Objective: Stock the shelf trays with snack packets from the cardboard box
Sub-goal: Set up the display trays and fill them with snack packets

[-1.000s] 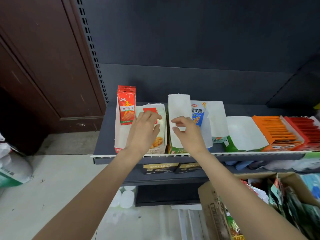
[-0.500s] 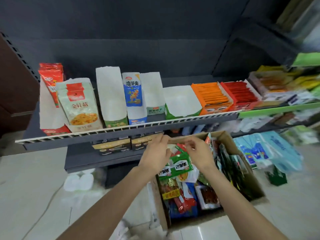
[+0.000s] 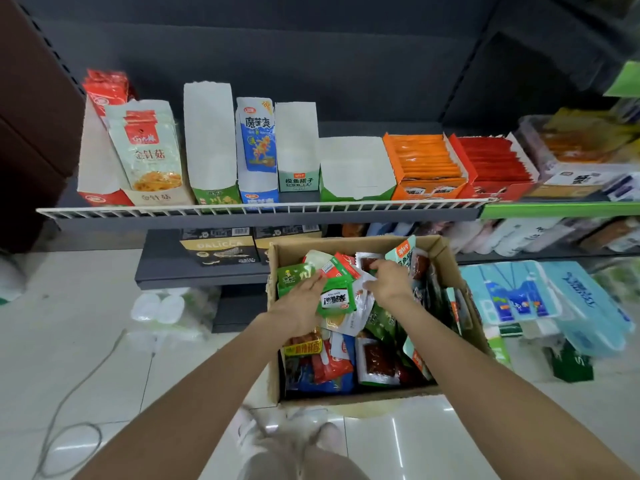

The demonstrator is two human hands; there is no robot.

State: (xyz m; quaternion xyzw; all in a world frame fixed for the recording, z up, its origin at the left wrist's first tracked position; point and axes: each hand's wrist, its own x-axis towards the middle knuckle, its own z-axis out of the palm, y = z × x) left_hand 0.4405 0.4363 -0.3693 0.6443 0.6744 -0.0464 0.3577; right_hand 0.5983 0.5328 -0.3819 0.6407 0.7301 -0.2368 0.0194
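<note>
The open cardboard box (image 3: 446, 259) stands on the floor below the shelf, full of mixed snack packets. My left hand (image 3: 301, 308) lies with fairly straight fingers on the green packets at the box's left side, beside a green packet (image 3: 336, 299) on top of the pile. My right hand (image 3: 391, 280) reaches in from the right, its fingers curled onto the edge of a silvery white packet (image 3: 362, 306). On the shelf above, a low white tray (image 3: 356, 168) and a tall white tray (image 3: 209, 133) show no packets. The orange tray (image 3: 424, 161) and red tray (image 3: 491, 164) are packed.
A white wire rail (image 3: 259, 207) edges the shelf front. Black boxes (image 3: 218, 247) sit on the lower shelf left of the box. White rolls (image 3: 159, 306) and a cable (image 3: 69, 410) lie on the floor at left. Blue packs (image 3: 554, 299) stand right of the box.
Both hands left the shelf trays and dropped into the cardboard box. The view swung right and down, bringing the box into sight.
</note>
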